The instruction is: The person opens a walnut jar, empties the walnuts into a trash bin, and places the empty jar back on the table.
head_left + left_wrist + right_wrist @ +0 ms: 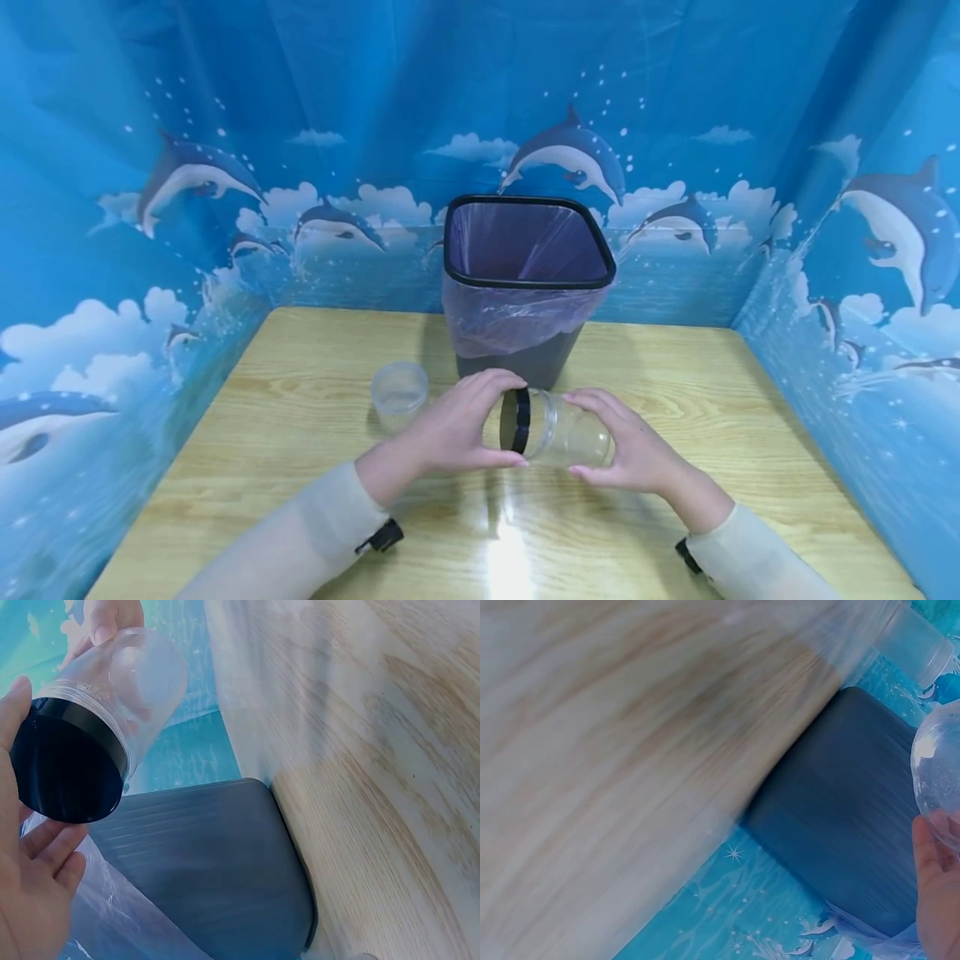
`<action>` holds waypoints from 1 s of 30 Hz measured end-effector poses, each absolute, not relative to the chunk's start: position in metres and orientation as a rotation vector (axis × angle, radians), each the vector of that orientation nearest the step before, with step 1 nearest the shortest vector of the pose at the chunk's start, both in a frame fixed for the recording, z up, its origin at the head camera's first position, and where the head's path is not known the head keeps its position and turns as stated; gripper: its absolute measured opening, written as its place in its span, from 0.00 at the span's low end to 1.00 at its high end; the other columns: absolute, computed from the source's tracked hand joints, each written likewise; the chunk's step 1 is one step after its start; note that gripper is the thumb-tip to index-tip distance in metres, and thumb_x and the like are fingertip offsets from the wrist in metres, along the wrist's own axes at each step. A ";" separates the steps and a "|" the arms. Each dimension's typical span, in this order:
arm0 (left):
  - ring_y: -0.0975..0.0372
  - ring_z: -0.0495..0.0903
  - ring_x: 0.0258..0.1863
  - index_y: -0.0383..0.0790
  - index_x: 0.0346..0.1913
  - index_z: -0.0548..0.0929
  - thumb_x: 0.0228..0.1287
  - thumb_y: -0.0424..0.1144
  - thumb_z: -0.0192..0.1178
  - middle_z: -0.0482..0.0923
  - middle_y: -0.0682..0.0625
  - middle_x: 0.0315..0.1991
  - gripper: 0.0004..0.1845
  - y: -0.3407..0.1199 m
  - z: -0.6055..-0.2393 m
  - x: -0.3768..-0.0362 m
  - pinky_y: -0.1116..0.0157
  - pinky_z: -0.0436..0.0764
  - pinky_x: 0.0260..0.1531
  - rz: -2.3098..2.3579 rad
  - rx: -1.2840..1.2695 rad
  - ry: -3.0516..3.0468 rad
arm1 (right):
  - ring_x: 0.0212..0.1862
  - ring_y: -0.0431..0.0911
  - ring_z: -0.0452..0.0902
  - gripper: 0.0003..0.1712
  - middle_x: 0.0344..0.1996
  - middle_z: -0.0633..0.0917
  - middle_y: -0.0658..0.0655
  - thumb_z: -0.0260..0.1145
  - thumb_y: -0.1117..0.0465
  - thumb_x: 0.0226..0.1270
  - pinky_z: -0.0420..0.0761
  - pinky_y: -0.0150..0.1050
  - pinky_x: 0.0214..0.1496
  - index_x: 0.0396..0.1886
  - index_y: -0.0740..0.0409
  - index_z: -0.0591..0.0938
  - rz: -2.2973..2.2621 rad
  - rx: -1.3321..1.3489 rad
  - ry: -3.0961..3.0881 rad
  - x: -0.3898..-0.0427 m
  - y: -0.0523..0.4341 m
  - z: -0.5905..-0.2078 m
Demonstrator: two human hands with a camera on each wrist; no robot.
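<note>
A clear plastic jar (573,432) with a black screw lid (516,421) is held sideways above the table, its lid toward the left. My left hand (468,425) grips the lid, thumb below and fingers above. Around the jar's base end curls my right hand (633,442). In the left wrist view the black lid (71,761) sits on the jar's mouth, and the jar (142,682) looks see-through. The right wrist view catches only the jar's rounded bottom (939,776) beside the fingers of my right hand (937,900).
Behind the hands stands a grey trash bin (517,362) with a black rim and a purple liner bag (517,317). A small clear plastic container (400,392) stands on the wooden table (300,367), left of the bin. Blue dolphin-print curtains (360,100) enclose the table.
</note>
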State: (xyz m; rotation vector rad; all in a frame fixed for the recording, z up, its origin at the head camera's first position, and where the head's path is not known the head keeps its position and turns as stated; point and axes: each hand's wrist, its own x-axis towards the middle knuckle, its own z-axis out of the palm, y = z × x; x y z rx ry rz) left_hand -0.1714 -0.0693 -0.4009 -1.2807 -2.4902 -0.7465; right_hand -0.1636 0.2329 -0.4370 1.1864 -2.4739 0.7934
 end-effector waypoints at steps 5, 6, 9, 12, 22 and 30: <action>0.59 0.70 0.65 0.39 0.68 0.69 0.52 0.65 0.72 0.72 0.49 0.63 0.47 -0.068 -0.401 -0.172 0.57 0.69 0.66 -0.741 -1.295 -2.454 | 0.62 0.51 0.73 0.54 0.63 0.75 0.54 0.82 0.45 0.45 0.77 0.56 0.60 0.71 0.53 0.69 0.784 1.176 -2.476 -0.164 0.232 -0.435; 0.59 0.70 0.65 0.39 0.68 0.70 0.52 0.65 0.71 0.72 0.49 0.63 0.47 -0.068 -0.401 -0.173 0.57 0.69 0.66 -0.738 -1.296 -2.448 | 0.62 0.51 0.73 0.54 0.63 0.75 0.54 0.82 0.45 0.45 0.77 0.56 0.60 0.71 0.53 0.69 0.783 1.173 -2.476 -0.164 0.232 -0.434; 0.59 0.70 0.64 0.40 0.67 0.70 0.52 0.66 0.71 0.72 0.49 0.63 0.47 -0.067 -0.402 -0.173 0.56 0.69 0.66 -0.718 -1.289 -2.440 | 0.62 0.51 0.73 0.53 0.63 0.75 0.55 0.82 0.45 0.45 0.78 0.57 0.60 0.71 0.53 0.69 0.769 1.168 -2.472 -0.165 0.232 -0.433; 0.59 0.70 0.64 0.41 0.68 0.71 0.51 0.67 0.71 0.73 0.50 0.63 0.47 -0.067 -0.401 -0.173 0.56 0.68 0.66 -0.688 -1.274 -2.445 | 0.62 0.51 0.73 0.54 0.63 0.75 0.54 0.82 0.45 0.45 0.77 0.57 0.61 0.71 0.53 0.69 0.760 1.167 -2.479 -0.165 0.232 -0.432; 0.59 0.70 0.64 0.42 0.70 0.71 0.51 0.69 0.69 0.73 0.50 0.64 0.49 -0.063 -0.400 -0.173 0.56 0.67 0.67 -0.639 -1.266 -2.458 | 0.64 0.50 0.71 0.53 0.64 0.74 0.53 0.81 0.46 0.48 0.75 0.54 0.63 0.73 0.51 0.68 0.788 1.168 -2.510 -0.165 0.229 -0.433; 0.59 0.70 0.64 0.43 0.70 0.71 0.51 0.68 0.70 0.73 0.50 0.64 0.48 -0.062 -0.401 -0.173 0.56 0.66 0.67 -0.643 -1.256 -2.462 | 0.64 0.50 0.71 0.53 0.64 0.74 0.53 0.81 0.46 0.48 0.75 0.53 0.64 0.73 0.51 0.68 0.792 1.175 -2.507 -0.164 0.226 -0.433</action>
